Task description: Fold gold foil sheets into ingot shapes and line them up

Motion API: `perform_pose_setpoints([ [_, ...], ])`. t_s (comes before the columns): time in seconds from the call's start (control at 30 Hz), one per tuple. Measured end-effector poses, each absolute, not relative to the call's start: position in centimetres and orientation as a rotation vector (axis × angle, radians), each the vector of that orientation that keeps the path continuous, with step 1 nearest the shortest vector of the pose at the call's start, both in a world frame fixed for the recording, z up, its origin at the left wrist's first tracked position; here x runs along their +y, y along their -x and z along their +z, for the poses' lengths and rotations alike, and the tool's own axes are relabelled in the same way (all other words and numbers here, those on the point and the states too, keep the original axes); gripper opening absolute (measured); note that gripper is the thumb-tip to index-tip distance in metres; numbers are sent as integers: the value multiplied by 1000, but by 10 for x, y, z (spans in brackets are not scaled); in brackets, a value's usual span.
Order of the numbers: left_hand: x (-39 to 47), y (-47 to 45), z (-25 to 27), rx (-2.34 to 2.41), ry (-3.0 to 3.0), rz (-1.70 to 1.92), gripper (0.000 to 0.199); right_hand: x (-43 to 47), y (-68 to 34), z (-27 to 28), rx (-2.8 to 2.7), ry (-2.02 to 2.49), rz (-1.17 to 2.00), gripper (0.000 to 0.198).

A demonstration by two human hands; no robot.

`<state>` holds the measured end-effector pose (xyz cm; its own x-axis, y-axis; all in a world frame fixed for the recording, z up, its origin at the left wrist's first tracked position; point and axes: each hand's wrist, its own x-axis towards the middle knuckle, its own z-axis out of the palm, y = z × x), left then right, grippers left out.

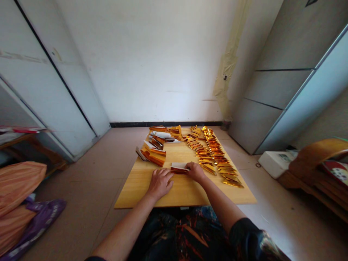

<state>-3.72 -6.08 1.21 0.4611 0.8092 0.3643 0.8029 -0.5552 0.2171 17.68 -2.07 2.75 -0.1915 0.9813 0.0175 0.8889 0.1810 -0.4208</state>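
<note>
A sheet of gold foil paper point(179, 168) with a white back lies partly folded on the wooden board in front of me. My right hand point(195, 170) grips its right end, fingers bent around the edge. At the sheet's left end rests my left hand point(160, 182), lying flat with its fingers stretched over the board and the tips touching the paper. To the right run two rows of folded gold paper pieces point(217, 154), overlapping one another. Loose curled gold sheets point(156, 155) lie to the left, beyond my left hand.
The wooden board point(136, 195) stands low over a tiled floor. More gold sheets and a white roll point(160, 135) are at its far left. A grey refrigerator point(268, 90) and a wooden chair point(312, 174) stand right; orange and purple bags point(21, 192) lie left.
</note>
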Motion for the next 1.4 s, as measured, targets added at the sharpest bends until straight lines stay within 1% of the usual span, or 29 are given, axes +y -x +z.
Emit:
perform_pose_setpoints([
  [0.17,-59,39,8,1536,-2641,656,30,-32,-181,30,-2329,1689,322,22],
  [0.47,-55,43,4,1529,-2629,640,21,-49,-182,27,-2589,1534,15,18],
  [0.57,-57,48,5,1541,-2605,761,16,-50,-180,25,-2627,1509,-20,18],
  [0.67,-63,45,17,1588,-2533,1003,23,-50,-180,24,-2644,1502,-44,18],
  [0.73,-67,35,26,1478,-2590,1065,25,-50,-180,23,-2642,1504,-64,18],
  [0.83,-68,15,32,1207,-2768,852,35,-50,-180,23,-2636,1506,-80,19],
  [0.9,-66,4,28,1233,-2770,710,40,-50,-180,23,-2643,1498,-84,20],
  [1.0,-63,-1,15,1326,-2723,558,38,-50,-180,23,-2652,1489,-84,19],
  [1.17,-62,8,2,1326,-2720,496,45,-51,-180,24,-2635,1500,-72,18],
  [1.4,-63,19,5,1257,-2686,394,54,-58,-185,27,-2663,1470,-80,19],
])
